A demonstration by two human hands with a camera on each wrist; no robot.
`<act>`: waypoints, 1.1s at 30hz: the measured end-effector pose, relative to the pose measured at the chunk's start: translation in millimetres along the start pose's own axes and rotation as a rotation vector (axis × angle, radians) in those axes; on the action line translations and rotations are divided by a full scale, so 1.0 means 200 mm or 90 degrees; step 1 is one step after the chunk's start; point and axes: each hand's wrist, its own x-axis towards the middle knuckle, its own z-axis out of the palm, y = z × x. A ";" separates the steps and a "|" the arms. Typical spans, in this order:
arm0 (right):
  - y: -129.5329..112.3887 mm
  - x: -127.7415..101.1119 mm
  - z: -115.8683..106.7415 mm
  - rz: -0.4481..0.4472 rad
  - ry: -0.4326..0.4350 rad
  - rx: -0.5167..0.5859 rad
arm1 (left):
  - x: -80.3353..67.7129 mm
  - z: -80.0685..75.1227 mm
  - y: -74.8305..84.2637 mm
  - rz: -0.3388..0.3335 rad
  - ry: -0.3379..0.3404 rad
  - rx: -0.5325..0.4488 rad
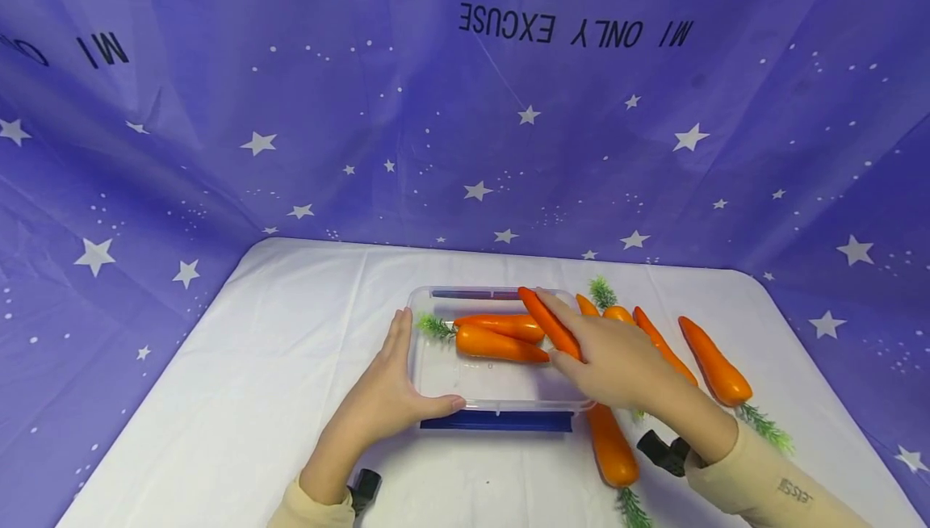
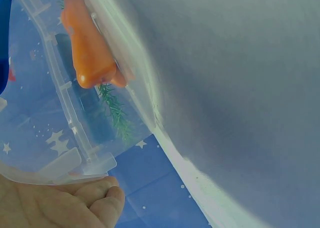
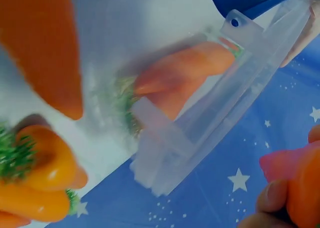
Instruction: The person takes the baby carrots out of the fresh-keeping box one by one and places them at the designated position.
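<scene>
The head camera looks forward and down at the tabletop [image 1: 305, 350]. The left wrist camera [image 1: 366, 486] and right wrist camera [image 1: 661, 453] peek close, tilted, at the same clear box [image 1: 516, 406], upper left and upper right.

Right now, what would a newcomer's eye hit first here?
Probably the bright orange carrot in the right hand, held slantwise over the right side of the clear plastic box, where two more carrots lie. Next, the loose carrots on the white-covered table, right of the box. Behind, the purple star-printed backdrop with upside-down black lettering fills the head view's upper part.
</scene>
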 end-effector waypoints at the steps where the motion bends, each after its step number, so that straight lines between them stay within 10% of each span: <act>1: 0.01 -0.01 0.00 0.004 0.002 -0.008 | 0.00 0.00 0.00 0.002 0.000 -0.001; 20: 0.23 -0.28 0.04 0.069 0.052 -0.103 | 0.00 0.00 0.00 -0.007 -0.007 -0.008; 33: 0.34 -0.39 0.17 0.141 -0.030 -0.078 | 0.00 0.00 0.00 -0.007 -0.004 -0.010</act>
